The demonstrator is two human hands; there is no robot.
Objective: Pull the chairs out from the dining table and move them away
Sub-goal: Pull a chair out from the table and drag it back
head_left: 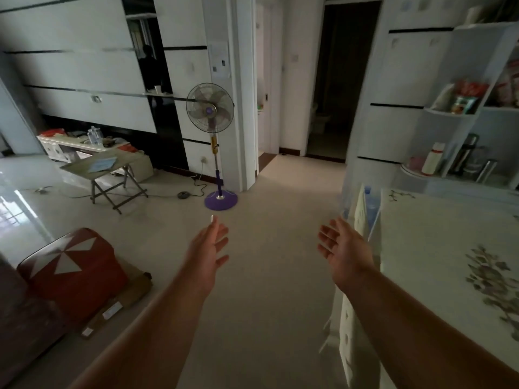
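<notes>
The dining table (438, 248) with a pale flowered cloth fills the right side. Two white chairs are tucked against its left edge: the far chair (362, 211) shows its backrest beyond my right hand, and the near chair (351, 332) stands below my right forearm. My right hand (342, 245) hovers open, fingers spread, just left of the far chair's back and apart from it. My left hand (209, 248) is held out over the bare floor with straight fingers and holds nothing.
A purple standing fan (212, 141) and its cable sit ahead by the wall corner. A folding table (109, 167) stands at the left, a red cushioned seat (73, 262) and cardboard at the near left. White shelves (463, 113) rise behind the table. Tiled floor lies between.
</notes>
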